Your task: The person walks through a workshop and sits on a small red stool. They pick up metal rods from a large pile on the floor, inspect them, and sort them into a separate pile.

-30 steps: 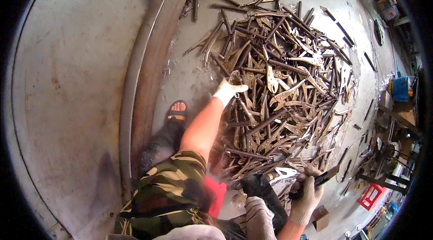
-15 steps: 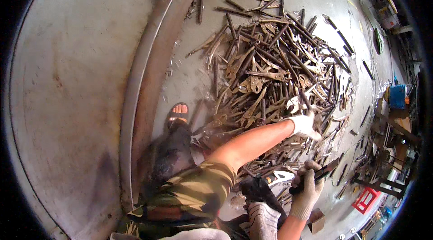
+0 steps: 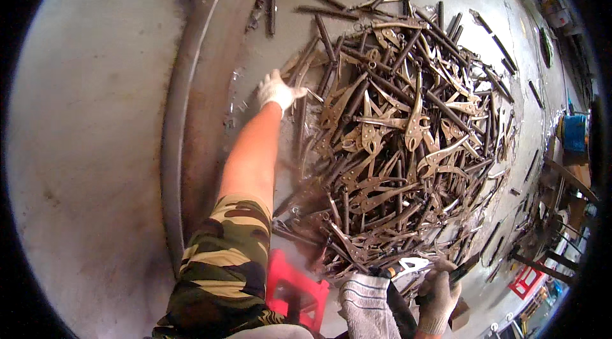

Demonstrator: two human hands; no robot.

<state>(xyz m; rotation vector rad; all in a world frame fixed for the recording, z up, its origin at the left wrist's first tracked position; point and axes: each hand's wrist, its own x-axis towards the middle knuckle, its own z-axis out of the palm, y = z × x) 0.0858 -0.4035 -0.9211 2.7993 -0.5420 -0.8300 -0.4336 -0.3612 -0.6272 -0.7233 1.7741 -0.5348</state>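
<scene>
A big heap of worn metal locking pliers (image 3: 417, 122), tangled with dark rods (image 3: 446, 108), covers the floor in front of me. My left hand (image 3: 278, 92), in a white knit glove, is stretched out at the heap's left edge. Its fingers are spread, beside some pliers and a dark rod. Low on the right, my gloved right hand (image 3: 438, 297) is closed around a dark, flat, bar-like tool (image 3: 466, 267) that points up and right. Its exact kind is unclear. Close to that hand lies a white-and-black tool (image 3: 408, 266) with a bit of orange.
A red plastic stool (image 3: 296, 291) stands at the lower middle, beside a pale striped knitted cloth (image 3: 368, 306). A thick metal beam (image 3: 194, 78) runs along the left. Farther right are a blue container (image 3: 575, 133), a red crate (image 3: 526, 280) and dark racks.
My left arm has swung from the right part of the heap to its left edge, and the fingers are now spread. My right hand keeps its dark tool. The red stool has come into view.
</scene>
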